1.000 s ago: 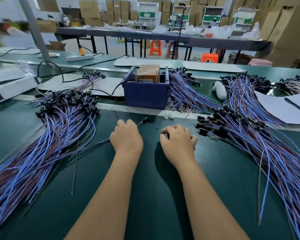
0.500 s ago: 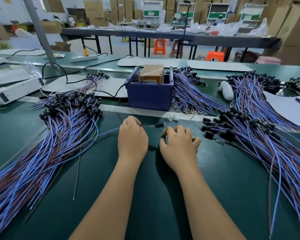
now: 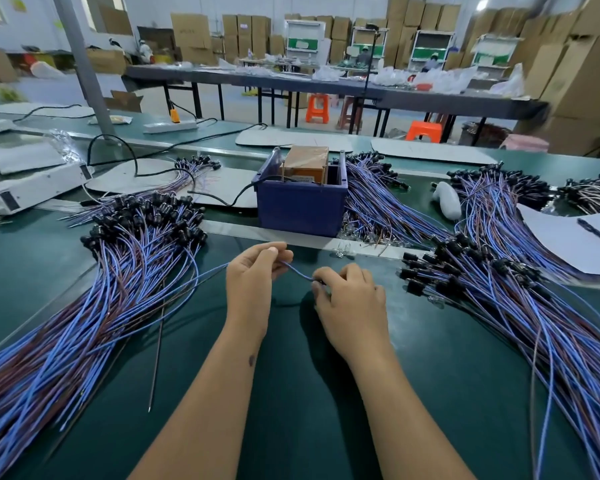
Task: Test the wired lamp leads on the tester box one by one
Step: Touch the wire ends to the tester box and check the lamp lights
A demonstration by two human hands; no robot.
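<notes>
One blue wired lamp lead (image 3: pixel 297 270) stretches between my two hands over the green table. My left hand (image 3: pixel 257 275) pinches its wire between thumb and fingers. My right hand (image 3: pixel 349 299) grips the black holder end, mostly hidden under curled fingers. The rest of that lead trails left toward a big heap of leads (image 3: pixel 84 306). A second heap of leads (image 3: pixel 520 306) lies on the right. The blue tester box (image 3: pixel 302 202), holding a brown block, stands just beyond my hands.
More lead bundles (image 3: pixel 371 188) fan out behind and right of the box. A white device (image 3: pixel 32 188) sits far left, a white handheld tool (image 3: pixel 447 199) and paper with a pen (image 3: pixel 568 237) at the right. A thin rod (image 3: pixel 156 351) lies on the mat.
Both hands lifted off the mat. The lead slid rightward through my left fingers and my right hand took hold of its black end.
</notes>
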